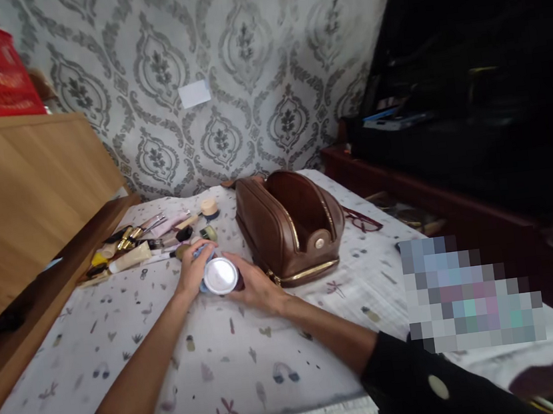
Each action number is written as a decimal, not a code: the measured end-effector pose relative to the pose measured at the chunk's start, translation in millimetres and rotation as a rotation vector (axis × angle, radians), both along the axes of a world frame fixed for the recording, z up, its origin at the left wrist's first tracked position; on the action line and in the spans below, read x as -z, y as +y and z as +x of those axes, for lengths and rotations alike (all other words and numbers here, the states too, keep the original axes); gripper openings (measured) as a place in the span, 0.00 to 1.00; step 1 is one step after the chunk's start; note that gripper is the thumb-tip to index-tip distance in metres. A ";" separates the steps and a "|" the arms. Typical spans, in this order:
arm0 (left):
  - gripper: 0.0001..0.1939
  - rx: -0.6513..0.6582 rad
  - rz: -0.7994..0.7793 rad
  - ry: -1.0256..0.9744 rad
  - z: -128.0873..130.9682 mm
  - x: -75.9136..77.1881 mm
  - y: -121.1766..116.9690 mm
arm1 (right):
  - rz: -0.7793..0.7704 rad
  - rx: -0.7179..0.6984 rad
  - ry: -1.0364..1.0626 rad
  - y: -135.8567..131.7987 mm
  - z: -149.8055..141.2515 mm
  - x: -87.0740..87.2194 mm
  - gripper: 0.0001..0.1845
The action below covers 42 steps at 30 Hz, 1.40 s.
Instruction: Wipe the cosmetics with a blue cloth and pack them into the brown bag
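While the left hand [194,269] and right hand [254,285] are curled, half closed, around the jar [221,276] over the bench [178,393], near the bag [268,225], gentle and equal pressure should keep it steady.

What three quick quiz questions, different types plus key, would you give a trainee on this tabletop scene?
1. True or false: the main opening of the brown bag is zipped shut.
2. Multiple choice, from the wearer's view: the eyeglasses lie (a) left of the bag, (b) right of the bag, (c) inside it.
3. Fill in: the container between the left hand and right hand has a round, ____ top.

Key: 1 false; 2 b; 3 white.
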<state>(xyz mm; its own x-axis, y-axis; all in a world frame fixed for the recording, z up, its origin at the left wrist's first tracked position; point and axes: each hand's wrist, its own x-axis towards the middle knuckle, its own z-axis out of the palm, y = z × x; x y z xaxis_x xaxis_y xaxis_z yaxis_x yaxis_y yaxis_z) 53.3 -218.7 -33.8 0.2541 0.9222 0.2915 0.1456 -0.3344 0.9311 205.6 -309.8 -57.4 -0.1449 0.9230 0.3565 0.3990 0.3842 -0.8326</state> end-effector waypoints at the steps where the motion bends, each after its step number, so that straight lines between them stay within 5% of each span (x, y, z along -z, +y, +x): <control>1: 0.15 0.000 -0.002 0.017 0.3 1.0 -0.1 | -0.019 -0.024 0.026 -0.1 0.8 -1.2 0.45; 7: 0.17 0.044 0.061 0.096 -0.1 3.0 -0.5 | -0.063 0.048 0.048 -3.0 1.8 -5.8 0.36; 14: 0.14 -0.232 0.444 0.197 3.4 -3.0 -15.4 | 0.056 0.187 -0.011 -0.9 -5.3 0.9 0.36; 18: 0.11 -0.048 0.788 0.389 7.9 -10.4 -30.0 | 0.094 0.192 -0.088 2.7 -6.0 4.4 0.21; 21: 0.12 0.054 0.893 0.496 8.9 -11.7 -33.1 | 0.107 0.186 -0.125 2.8 -5.2 4.7 0.13; 33: 0.20 -0.058 0.546 0.411 -5.8 -4.7 -3.8 | -0.026 0.159 -0.187 -1.0 -5.3 -1.8 0.12; 42: 0.27 0.081 0.398 0.503 -7.7 -12.4 -7.8 | -0.041 0.188 -0.203 -7.4 -5.4 -10.5 0.10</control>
